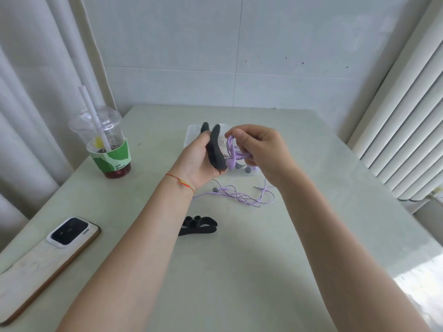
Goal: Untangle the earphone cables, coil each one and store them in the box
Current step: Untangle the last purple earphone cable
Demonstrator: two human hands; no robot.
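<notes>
My left hand (195, 161) grips a black rubber cable holder (214, 149) with two upright prongs. My right hand (260, 149) pinches a coiled bundle of purple earphone cable (232, 149) right beside the holder. Both are raised over a clear plastic box (191, 135) on the table. A second purple earphone cable (242, 195) lies loose and tangled on the table in front of the box. Another black cable holder (200, 226) lies flat nearer to me, partly hidden by my left forearm.
A plastic cup (105, 144) with a straw, green sleeve and red drink stands at the left. A phone (48, 257) lies face down at the table's left edge. A tiled wall is behind, curtains left, a radiator right.
</notes>
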